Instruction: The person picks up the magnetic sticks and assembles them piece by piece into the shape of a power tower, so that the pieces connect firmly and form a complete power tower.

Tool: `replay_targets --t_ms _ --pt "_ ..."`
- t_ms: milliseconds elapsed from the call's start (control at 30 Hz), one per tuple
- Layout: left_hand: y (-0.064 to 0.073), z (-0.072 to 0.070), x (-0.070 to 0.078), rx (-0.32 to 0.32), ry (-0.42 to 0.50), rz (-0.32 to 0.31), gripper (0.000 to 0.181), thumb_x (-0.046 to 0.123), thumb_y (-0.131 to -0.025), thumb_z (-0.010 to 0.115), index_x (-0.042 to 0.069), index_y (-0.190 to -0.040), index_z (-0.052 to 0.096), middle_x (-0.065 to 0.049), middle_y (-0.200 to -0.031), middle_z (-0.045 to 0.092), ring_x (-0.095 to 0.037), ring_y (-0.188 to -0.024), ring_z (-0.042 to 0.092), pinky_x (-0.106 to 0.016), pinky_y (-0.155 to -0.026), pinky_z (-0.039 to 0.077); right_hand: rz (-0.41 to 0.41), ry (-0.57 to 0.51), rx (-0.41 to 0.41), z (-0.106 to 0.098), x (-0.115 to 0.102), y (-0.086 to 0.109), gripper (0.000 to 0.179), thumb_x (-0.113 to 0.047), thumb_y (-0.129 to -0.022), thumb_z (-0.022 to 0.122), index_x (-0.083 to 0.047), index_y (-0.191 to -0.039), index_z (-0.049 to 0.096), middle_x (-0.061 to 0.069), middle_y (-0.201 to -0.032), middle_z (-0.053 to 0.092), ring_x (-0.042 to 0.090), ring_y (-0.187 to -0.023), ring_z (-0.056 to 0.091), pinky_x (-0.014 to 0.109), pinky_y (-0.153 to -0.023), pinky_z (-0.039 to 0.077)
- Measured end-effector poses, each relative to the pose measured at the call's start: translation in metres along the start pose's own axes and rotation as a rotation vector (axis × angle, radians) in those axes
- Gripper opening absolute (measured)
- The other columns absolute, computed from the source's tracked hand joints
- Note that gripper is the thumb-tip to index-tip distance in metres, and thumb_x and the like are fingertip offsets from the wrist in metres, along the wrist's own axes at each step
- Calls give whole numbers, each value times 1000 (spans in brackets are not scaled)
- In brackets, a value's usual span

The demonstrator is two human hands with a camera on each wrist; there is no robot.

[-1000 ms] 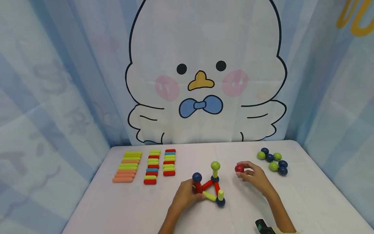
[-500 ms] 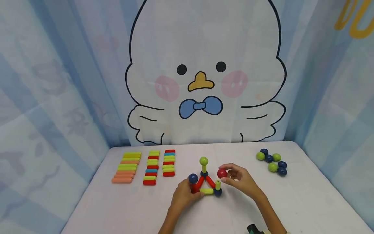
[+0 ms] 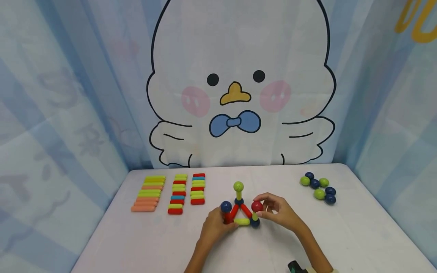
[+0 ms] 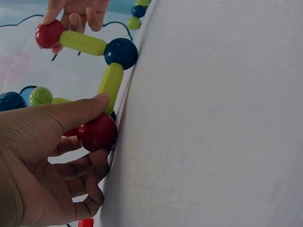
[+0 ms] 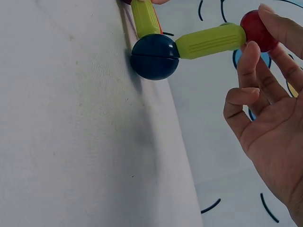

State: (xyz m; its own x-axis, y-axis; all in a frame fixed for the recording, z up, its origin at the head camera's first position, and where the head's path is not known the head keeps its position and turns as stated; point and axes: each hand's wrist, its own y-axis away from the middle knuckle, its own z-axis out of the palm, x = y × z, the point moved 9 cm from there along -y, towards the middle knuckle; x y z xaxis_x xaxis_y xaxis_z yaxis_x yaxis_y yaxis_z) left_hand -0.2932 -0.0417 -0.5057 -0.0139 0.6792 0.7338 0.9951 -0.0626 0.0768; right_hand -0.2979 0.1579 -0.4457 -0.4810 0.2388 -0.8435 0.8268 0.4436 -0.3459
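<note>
A triangle of red and yellow-green rods joined by balls stands on the table, with upright rods at its corners. My left hand (image 3: 215,226) grips its near left corner, thumb and fingers around a red ball (image 4: 97,132). Above that hand a dark blue ball (image 3: 226,206) tops a red upright. With thumb and fingertips my right hand (image 3: 281,212) pinches another red ball (image 5: 259,31), right at the top end of the yellow-green upright rod (image 5: 210,41). That rod rises from a dark blue corner ball (image 5: 155,56). A green ball (image 3: 238,186) caps the far upright.
Orange and yellow-green long rods (image 3: 146,199) lie in a row at the left. Two columns of shorter rods (image 3: 177,197) lie beside them. Loose blue and green balls (image 3: 319,194) sit at the far right. A printed curtain (image 3: 239,148) hangs behind the table.
My right hand has brought the red ball leftward and onto the top of the near right upright rod. The triangle has turned and shifted slightly left, with my left hand still gripping its corner.
</note>
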Motion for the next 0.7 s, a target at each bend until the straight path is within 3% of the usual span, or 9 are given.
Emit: replay_targets --t_ms 133,233,333,400,467,533,633,700 --pt "0 -3 -2 -13 2 -1 40 25 -72 87 7 -97 60 -3 -78 54 -17 -71 51 -29 -64 48 -8 -17 -11 1 2 -2 31 -5 -88 69 -1 -118 61 9 -104 64 15 -75 58 22 -63 52" --pt "-2 -3 -4 -83 30 0 43 24 -72 87 8 -101 60 -3 -82 56 -17 -75 53 -30 -67 52 12 -56 7 -2 8 -2 29 -2 -94 58 4 -122 57 12 -107 64 20 -73 60 23 -68 55" --pt "-4 -7 -7 -181 69 14 47 22 -73 86 9 -110 59 -3 -90 59 -18 -81 55 -34 -73 55 105 -65 65 -8 23 -1 27 -8 -100 51 4 -123 57 12 -102 64 23 -70 60 25 -66 54" --pt "-5 -18 -10 -204 84 27 47 20 -75 85 8 -114 60 -4 -95 61 -18 -84 55 -35 -75 55 198 -43 96 -11 36 0 27 -16 -101 52 1 -121 59 11 -97 65 24 -69 60 25 -63 52" --pt "-6 -35 -16 -159 74 41 43 18 -79 82 9 -115 61 -4 -98 62 -18 -85 56 -35 -76 56 291 -29 103 -12 48 3 31 -24 -100 56 -2 -121 60 11 -97 64 21 -70 60 25 -62 52" --pt "-5 -57 -23 -60 49 43 36 15 -82 78 9 -114 64 -5 -97 63 -18 -85 56 -33 -75 56 358 -32 67 -9 58 6 35 -29 -99 57 -2 -122 60 12 -101 64 20 -73 62 26 -63 52" --pt "-3 -94 -39 136 -27 41 26 10 -86 74 7 -110 66 -5 -94 63 -18 -85 57 -32 -74 56 387 -50 -28 -3 65 7 38 -27 -99 57 2 -125 57 16 -110 63 20 -78 65 27 -63 54" --pt "-1 -117 -55 238 -78 -1 20 7 -89 70 5 -108 67 -7 -92 63 -19 -84 57 -32 -72 55 374 -64 -89 1 66 6 39 -24 -100 55 4 -127 54 19 -113 64 22 -81 66 28 -63 55"
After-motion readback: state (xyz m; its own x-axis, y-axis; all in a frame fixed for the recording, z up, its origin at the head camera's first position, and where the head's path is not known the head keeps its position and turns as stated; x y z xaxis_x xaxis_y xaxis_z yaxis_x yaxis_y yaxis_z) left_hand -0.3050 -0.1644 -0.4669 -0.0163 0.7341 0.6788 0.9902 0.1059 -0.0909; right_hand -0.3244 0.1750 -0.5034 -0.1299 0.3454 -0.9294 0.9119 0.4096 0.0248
